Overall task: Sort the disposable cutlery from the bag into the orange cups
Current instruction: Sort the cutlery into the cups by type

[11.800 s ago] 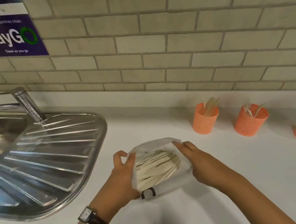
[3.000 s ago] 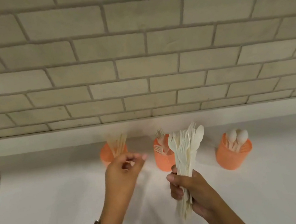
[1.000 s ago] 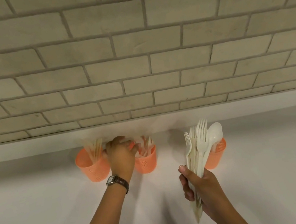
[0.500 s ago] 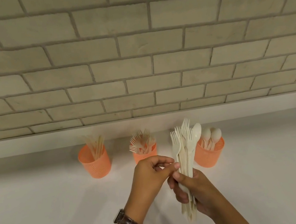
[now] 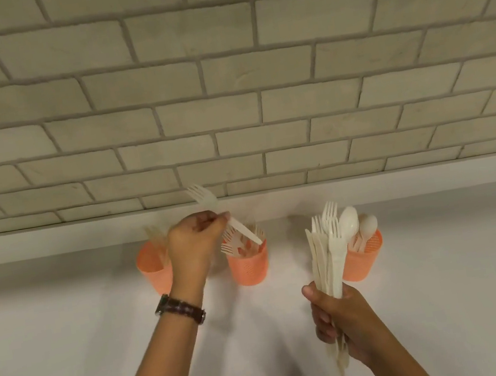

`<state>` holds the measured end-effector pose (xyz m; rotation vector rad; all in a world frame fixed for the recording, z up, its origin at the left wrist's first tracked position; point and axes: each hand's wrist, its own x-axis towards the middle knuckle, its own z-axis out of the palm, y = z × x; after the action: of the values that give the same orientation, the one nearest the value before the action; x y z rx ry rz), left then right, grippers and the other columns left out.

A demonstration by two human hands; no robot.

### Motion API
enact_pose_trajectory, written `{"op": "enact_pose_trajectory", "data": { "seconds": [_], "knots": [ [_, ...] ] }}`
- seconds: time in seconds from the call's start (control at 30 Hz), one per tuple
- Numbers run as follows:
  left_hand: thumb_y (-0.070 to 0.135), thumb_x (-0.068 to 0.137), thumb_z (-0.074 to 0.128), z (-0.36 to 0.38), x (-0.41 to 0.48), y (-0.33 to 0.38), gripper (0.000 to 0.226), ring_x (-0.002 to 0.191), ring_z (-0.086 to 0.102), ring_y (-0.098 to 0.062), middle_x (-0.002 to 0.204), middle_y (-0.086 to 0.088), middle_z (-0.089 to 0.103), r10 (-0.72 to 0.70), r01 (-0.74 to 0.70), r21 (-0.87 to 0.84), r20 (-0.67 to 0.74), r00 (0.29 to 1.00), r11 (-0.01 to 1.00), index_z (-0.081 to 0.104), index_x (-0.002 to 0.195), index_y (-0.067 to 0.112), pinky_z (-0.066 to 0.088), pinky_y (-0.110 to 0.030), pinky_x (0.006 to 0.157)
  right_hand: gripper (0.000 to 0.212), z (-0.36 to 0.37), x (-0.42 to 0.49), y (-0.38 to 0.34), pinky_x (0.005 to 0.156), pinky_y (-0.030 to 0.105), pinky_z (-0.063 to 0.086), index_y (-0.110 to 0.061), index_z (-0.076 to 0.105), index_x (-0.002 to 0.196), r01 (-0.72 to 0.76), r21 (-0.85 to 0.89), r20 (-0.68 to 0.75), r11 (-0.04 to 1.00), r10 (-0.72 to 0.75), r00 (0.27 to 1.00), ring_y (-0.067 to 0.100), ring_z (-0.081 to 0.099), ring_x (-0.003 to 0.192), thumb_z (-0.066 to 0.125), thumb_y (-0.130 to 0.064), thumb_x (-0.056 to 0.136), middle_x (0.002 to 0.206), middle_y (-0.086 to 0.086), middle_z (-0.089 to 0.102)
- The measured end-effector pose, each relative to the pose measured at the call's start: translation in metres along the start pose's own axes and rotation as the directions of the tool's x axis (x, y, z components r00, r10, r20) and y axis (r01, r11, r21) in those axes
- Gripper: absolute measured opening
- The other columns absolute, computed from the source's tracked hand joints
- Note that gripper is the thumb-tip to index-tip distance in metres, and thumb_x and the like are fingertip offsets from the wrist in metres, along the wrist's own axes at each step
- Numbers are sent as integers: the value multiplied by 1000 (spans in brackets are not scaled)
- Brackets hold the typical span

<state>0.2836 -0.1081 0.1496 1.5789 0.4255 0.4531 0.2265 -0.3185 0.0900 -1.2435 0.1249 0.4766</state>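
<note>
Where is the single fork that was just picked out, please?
In the head view, the single fork is pinched in the left hand, left of centre, tines up and handle angled down over the middle orange cup.

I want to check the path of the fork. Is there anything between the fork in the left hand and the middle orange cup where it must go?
Nothing visible blocks it. The left hand holds the fork with its handle end already over the middle cup, whose mouth is open apart from the forks standing inside.
</note>
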Motion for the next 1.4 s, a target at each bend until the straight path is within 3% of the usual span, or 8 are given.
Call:
{"op": "enact_pose_trajectory", "data": {
  "seconds": [0.13,0.23,0.37,0.47,0.57,0.87,1.2,1.4],
  "knots": [
    [23,72,76,17,27,-20,25,54,55,-10,59,0,61,213,-186,381,-28,977,906,64,59,7,35,-7,50,44,-2,7,1,38,19,29,-7,48,72,9,44,51,999,-11,999,13,25,32,81,-19,47,45,3,34],
    [32,73,73,33,34,-47,24,69,64,-22,70,-3,69,111,-146,556,98,989,818,67,63,11,45,-23,60,47,0,11,-3,38,20,31,-7,49,80,24,70,85,997,-30,996,11,28,34,80,-13,46,48,3,39],
    [46,59,79,29,34,-72,59,99,53,-32,112,-12,57,112,-137,812,89,990,567,65,110,20,41,-32,80,50,0,12,-6,41,24,37,-4,52,87,51,86,113,995,-61,992,13,37,40,80,-9,46,54,6,45],
    [36,59,84,19,10,-55,61,104,51,-24,115,-12,54,227,-222,635,75,971,740,61,113,19,42,-28,89,50,2,13,-6,43,24,39,-4,53,88,52,88,116,995,-62,991,14,38,42,81,-9,46,53,5,46],
    [25,68,80,15,-37,-28,15,67,50,-2,89,-8,65,144,-207,341,202,969,917,66,73,21,36,-6,62,49,6,13,-3,42,23,37,-3,54,87,52,85,124,995,-62,990,13,37,41,81,-8,46,51,4,45],
    [41,63,81,-3,-92,-16,15,67,55,9,82,13,69,-128,-85,395,483,866,915,74,74,33,36,-14,64,35,27,6,3,43,21,35,-1,65,86,59,-82,214,995,-40,976,11,46,47,73,4,52,75,13,56],
    [15,70,78,-42,-83,-3,12,56,59,-2,63,2,67,-89,21,215,313,946,976,66,67,15,49,-16,61,47,59,12,10,45,25,46,-5,64,81,153,-111,291,982,-115,950,18,51,39,85,-22,42,60,11,61],
    [1,74,73,-89,-11,0,18,48,52,-2,57,-2,58,-21,15,-79,-86,996,997,62,73,16,45,-10,54,31,65,20,13,38,22,35,-5,57,75,64,-85,207,994,-45,977,15,37,34,83,-15,62,53,9,49]
  ]
}}
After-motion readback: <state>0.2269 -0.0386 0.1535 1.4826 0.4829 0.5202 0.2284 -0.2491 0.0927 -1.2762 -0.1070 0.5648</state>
